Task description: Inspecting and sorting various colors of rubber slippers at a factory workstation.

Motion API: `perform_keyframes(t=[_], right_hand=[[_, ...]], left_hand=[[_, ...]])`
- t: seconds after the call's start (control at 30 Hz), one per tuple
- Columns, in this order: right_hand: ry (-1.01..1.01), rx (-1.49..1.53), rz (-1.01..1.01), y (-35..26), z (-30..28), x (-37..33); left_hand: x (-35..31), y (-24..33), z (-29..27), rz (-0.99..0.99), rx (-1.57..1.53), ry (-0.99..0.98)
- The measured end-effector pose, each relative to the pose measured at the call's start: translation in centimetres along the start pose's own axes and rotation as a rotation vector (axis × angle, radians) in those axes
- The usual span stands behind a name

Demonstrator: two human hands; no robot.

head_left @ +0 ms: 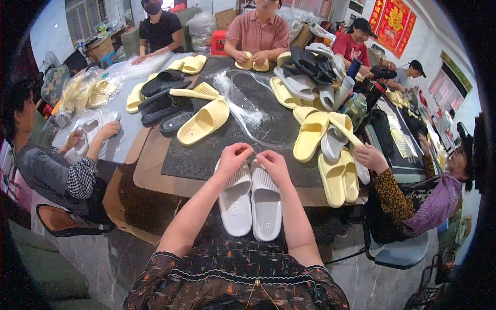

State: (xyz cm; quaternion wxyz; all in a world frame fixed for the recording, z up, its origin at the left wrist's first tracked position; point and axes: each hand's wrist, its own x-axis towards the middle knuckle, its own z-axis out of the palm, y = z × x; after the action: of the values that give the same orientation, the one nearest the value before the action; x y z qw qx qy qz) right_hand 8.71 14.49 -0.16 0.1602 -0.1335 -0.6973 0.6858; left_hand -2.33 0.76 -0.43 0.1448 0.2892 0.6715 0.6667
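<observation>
A pair of light grey slide slippers, the left slipper [236,206] and the right slipper [266,212], lies side by side at the table's near edge, heels toward me. Over their toe ends, my left hand [233,159] and my right hand [274,166] are close together. Thumb and fingers are pinched on both hands, and what lies between the fingertips is too small and thin to make out. Just beyond, a single yellow slide slipper [204,122] rests on the dark mat [248,170] beside crumpled clear plastic film [235,103].
Black slippers [165,103] are piled with yellow ones at the left. A heap of grey, black and yellow slippers [310,77] stands at the right, near bottles [355,106]. Co-workers sit around the table; one co-worker's hand [371,157] touches the yellow slippers close on my right.
</observation>
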Motion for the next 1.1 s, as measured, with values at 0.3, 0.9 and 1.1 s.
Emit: perform_keyframes(t=[0.3,0.9,1.1], right_hand=[[0.050,-0.007,-0.065,1.5,-0.1,0.5],[0.111,-0.167,-0.169,2.1,0.1,0.5],[0.133,-0.138,-0.120,1.6,0.4,0.4]], left_hand=[[0.2,-0.5,0.0,0.016,0.079,-0.130],[0.4,-0.9,0.1,-0.040,-0.038,-0.087],[0.4,-1.1,-0.3,-0.060,-0.067,-0.067]])
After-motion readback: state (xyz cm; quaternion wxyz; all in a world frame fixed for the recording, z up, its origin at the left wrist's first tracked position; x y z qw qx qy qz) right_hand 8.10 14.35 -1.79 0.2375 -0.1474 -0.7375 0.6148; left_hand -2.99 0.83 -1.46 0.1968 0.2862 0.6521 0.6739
